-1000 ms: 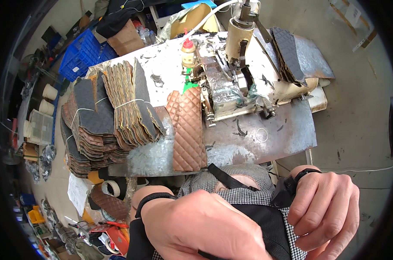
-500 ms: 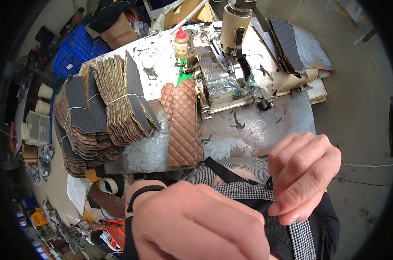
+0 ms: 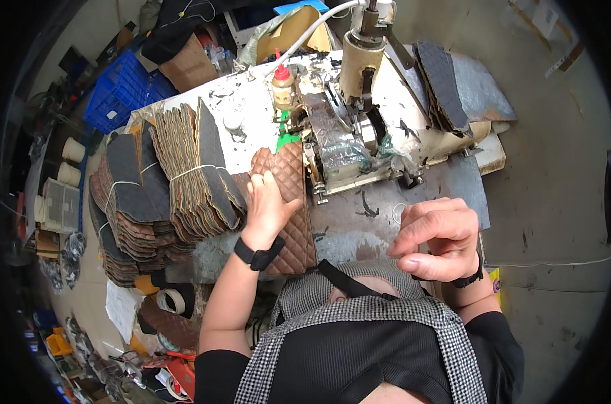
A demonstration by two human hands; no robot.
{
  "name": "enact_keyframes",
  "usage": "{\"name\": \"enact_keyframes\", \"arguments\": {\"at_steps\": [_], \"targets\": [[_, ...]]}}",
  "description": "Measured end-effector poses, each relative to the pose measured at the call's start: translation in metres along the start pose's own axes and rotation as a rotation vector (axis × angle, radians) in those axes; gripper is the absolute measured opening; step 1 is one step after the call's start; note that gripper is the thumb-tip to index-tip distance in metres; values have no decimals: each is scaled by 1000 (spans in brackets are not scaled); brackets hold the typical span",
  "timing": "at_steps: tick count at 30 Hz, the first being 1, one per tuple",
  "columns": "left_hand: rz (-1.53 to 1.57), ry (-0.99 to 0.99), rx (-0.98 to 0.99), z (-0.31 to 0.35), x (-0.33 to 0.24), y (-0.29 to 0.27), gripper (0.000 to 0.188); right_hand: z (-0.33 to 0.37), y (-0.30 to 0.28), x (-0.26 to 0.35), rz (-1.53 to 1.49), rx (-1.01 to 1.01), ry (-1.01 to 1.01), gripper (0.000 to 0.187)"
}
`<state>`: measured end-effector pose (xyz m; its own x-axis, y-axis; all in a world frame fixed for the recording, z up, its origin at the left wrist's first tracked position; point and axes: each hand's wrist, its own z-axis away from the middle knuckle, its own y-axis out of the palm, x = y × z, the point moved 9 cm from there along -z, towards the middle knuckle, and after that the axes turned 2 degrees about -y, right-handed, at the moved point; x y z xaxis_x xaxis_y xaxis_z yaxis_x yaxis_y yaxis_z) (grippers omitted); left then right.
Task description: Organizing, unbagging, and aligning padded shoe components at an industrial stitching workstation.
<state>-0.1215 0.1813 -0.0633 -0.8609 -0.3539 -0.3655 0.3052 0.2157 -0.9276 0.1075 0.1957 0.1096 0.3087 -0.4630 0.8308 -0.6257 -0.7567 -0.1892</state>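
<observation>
My left hand rests on a brown quilted leather-like piece, fingers spread over its upper left part and thumb stretched to the right. More of the same pieces seem to lie under it, their edges showing at the right. In the air to the right, above the metal table edge, hovers my right hand. Its fingers are loosely curled, with a small gap between thumb and forefinger and nothing visible there. Behind the quilted piece stands a sewing machine with a worn metal bed.
Tied stacks of dark-backed pieces stand at the left. A red-capped bottle is beside the machine. A thin pale ring lies near my right hand. Dark quilted sheets lean at the back right. A blue crate sits far left.
My left hand has moved away from close in front of me onto the quilted piece. My right hand has shifted a little left, and its thumb and forefinger have come slightly apart.
</observation>
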Motion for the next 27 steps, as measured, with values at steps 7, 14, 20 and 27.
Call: {"name": "enact_keyframes", "arguments": {"at_steps": [7,14,20,27], "targets": [[197,-8,-50,-5,17,9,45,3,-3,-19,127,-31,105,6],[1243,120,-1,14,-39,-51,22,0,-23,-35,783,-219,-42,39],[1454,73,241,27,-88,-25,33,1,15,-90,939,0,-422,44],[1410,57,287,35,-87,-15,62,10,10,-118,938,-97,-278,37]]}}
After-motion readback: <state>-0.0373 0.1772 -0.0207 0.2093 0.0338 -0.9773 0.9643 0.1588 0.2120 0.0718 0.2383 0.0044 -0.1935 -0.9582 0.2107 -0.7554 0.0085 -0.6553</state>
